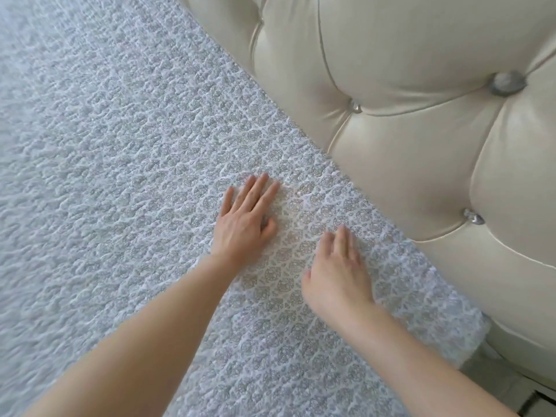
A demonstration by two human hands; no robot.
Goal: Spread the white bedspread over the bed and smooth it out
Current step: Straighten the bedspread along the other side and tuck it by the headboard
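The white bedspread [120, 176], quilted with a grey floral pattern, covers the bed across the whole left and middle of the view and reaches up to the headboard. My left hand [245, 219] lies flat on it, palm down, fingers straight and pointing toward the headboard. My right hand [338, 272] rests palm down on the bedspread just to the right and nearer to me, fingers extended, close to the bedspread's edge by the headboard. Neither hand holds any cloth.
A cream tufted headboard [421, 145] with silver buttons [508, 83] fills the right side. The bedspread's corner [469, 335] hangs down at the lower right, with a strip of floor [511, 383] beside it.
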